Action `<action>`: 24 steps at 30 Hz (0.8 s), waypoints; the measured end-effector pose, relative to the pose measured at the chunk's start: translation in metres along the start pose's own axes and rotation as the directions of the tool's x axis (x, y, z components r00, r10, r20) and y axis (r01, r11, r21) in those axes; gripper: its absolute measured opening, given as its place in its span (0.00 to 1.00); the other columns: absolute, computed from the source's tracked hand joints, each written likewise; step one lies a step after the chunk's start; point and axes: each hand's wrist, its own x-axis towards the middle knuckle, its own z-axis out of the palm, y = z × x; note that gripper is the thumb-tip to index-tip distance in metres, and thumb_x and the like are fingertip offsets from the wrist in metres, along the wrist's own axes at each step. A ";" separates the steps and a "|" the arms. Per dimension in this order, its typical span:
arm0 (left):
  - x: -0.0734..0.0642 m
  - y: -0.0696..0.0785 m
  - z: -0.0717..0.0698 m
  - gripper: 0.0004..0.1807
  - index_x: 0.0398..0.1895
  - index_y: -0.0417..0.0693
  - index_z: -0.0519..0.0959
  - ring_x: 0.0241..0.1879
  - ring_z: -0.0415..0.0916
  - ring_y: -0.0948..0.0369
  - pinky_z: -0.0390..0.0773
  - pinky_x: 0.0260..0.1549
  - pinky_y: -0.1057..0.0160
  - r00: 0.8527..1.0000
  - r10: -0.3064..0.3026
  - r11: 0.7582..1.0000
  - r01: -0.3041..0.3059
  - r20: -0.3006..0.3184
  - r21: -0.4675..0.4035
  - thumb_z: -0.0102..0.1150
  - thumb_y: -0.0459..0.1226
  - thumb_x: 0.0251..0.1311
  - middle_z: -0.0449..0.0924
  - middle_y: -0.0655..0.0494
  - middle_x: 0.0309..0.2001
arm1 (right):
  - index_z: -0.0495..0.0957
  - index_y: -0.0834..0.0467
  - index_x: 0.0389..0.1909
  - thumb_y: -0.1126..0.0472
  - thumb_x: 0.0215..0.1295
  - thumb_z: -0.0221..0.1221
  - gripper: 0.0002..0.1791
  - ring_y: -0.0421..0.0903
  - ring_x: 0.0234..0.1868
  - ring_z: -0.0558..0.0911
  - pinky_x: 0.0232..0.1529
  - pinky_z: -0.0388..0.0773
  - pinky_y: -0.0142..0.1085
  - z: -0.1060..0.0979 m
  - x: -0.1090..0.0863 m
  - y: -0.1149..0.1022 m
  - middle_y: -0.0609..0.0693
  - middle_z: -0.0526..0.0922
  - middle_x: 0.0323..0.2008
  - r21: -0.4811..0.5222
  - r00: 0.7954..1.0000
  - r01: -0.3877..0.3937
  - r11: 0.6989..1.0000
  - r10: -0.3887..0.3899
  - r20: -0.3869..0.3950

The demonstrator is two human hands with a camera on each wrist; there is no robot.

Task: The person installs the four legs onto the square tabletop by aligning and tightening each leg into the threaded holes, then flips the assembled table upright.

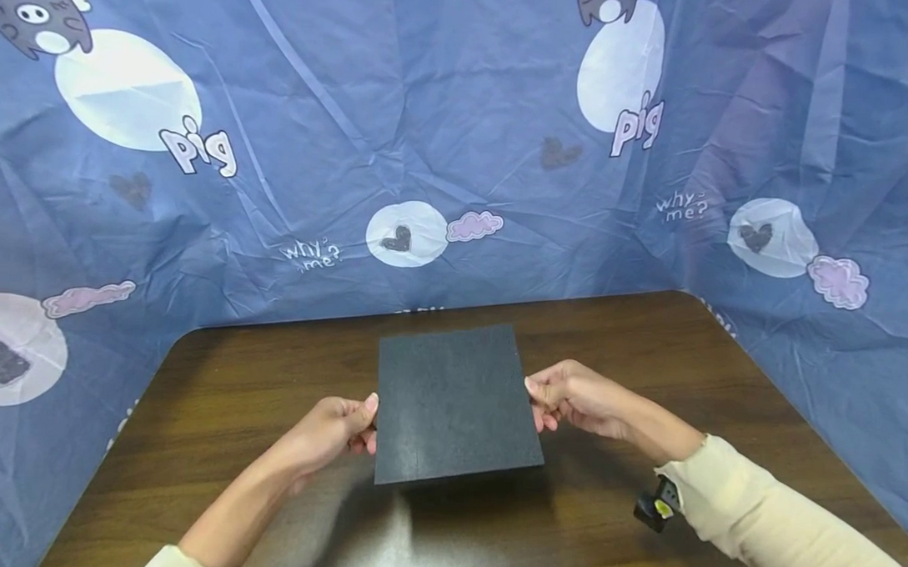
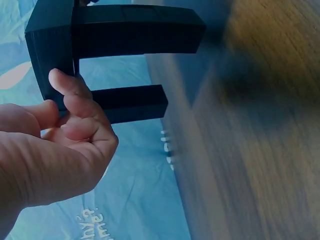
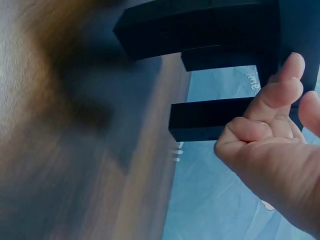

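A small black table (image 1: 453, 404) with a flat square top and block-like legs is held up over the wooden tabletop, its top tilted. On its left edge my left hand (image 1: 340, 430) pinches the top, thumb above and fingers curled beneath. My right hand (image 1: 581, 400) grips the opposite edge in the same way. Seen from the left wrist, thick black legs (image 2: 137, 31) point toward the wood, their ends apart from it. More of the legs (image 3: 210, 120) show in the right wrist view, beside my curled fingers (image 3: 250, 127). From the head view the top hides the legs.
The brown wooden table (image 1: 270, 377) has a glossy surface with the black table's shadow on it. A blue printed cloth (image 1: 459, 150) hangs behind and along both sides. At the right sleeve's cuff sits a small black device (image 1: 650, 509).
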 end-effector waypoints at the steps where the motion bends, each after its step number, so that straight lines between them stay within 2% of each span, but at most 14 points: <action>1: 0.000 -0.001 0.000 0.25 0.22 0.43 0.74 0.26 0.66 0.61 0.65 0.36 0.60 1.000 -0.010 1.000 0.010 0.002 -0.002 0.40 0.49 0.74 0.72 0.58 0.19 | 0.75 0.57 0.22 0.57 0.73 0.49 0.18 0.38 0.19 0.75 0.27 0.69 0.29 0.000 0.000 0.001 0.47 0.80 0.18 0.011 1.000 -0.014 1.000 0.014 0.002; 7: -0.001 -0.005 0.004 0.23 0.24 0.46 0.72 0.25 0.66 0.62 0.66 0.32 0.63 0.998 -0.058 0.997 0.058 0.017 -0.043 0.41 0.49 0.74 0.72 0.59 0.18 | 0.74 0.57 0.22 0.58 0.74 0.47 0.18 0.38 0.20 0.75 0.28 0.70 0.30 0.001 0.001 0.012 0.47 0.79 0.19 0.073 0.998 -0.055 0.996 0.053 0.038; 12: -0.001 -0.008 0.005 0.22 0.25 0.46 0.72 0.24 0.65 0.62 0.61 0.27 0.65 0.998 -0.058 0.997 0.060 0.027 -0.055 0.41 0.49 0.74 0.72 0.60 0.18 | 0.73 0.56 0.22 0.59 0.74 0.46 0.18 0.38 0.21 0.75 0.29 0.70 0.30 0.002 0.002 0.020 0.47 0.79 0.19 0.077 0.996 -0.067 0.995 0.063 0.058; 24: 0.001 -0.018 0.011 0.23 0.23 0.45 0.72 0.23 0.65 0.62 0.61 0.25 0.66 0.998 -0.066 0.996 0.066 0.013 -0.055 0.39 0.46 0.75 0.71 0.60 0.17 | 0.72 0.56 0.22 0.58 0.73 0.47 0.17 0.38 0.21 0.75 0.29 0.70 0.30 0.005 0.003 0.027 0.47 0.78 0.19 0.079 0.995 -0.089 0.993 0.086 0.043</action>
